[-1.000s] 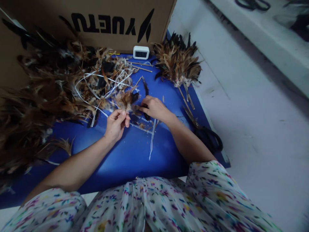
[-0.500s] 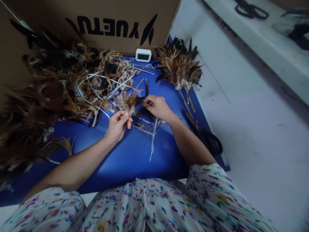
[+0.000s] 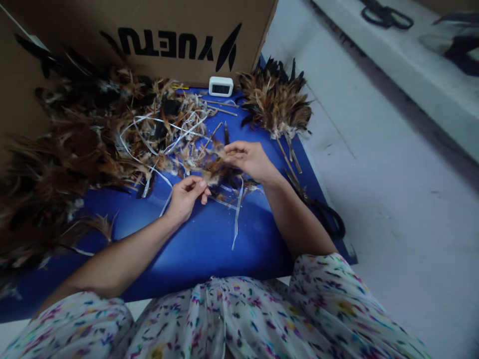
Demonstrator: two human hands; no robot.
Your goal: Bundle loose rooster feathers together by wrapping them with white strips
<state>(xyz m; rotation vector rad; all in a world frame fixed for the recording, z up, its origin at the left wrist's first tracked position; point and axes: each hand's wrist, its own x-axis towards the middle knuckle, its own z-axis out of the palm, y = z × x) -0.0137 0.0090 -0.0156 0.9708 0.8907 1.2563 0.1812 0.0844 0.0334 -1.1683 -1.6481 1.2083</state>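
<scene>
My left hand (image 3: pixel 187 195) pinches the lower end of a small bunch of brown feathers (image 3: pixel 212 172) between thumb and forefinger. At the bunch's upper right, my right hand (image 3: pixel 250 158) has its thumb and fingertips closed on feather tips; just what it grips is partly hidden. Strips of clear ribbon (image 3: pixel 236 219) and a few dark feather scraps lie on the blue tabletop (image 3: pixel 202 244) beneath the hands. To the left and behind spreads a big loose heap of brown and black feathers (image 3: pixel 93 134), with white ribbon (image 3: pixel 125 144) looped over it.
A tied feather bundle with sticks (image 3: pixel 279 102) lies at the back right. Black-handled scissors (image 3: pixel 325 217) rest by the right edge. A small white digital clock (image 3: pixel 220 86) stands before a cardboard box (image 3: pixel 168 20). More scissors (image 3: pixel 387 15) sit on a ledge at far right.
My right hand has moved slightly up and right, its fingers now at the tips of the feathers. The bunch in my left hand has tilted toward the right.
</scene>
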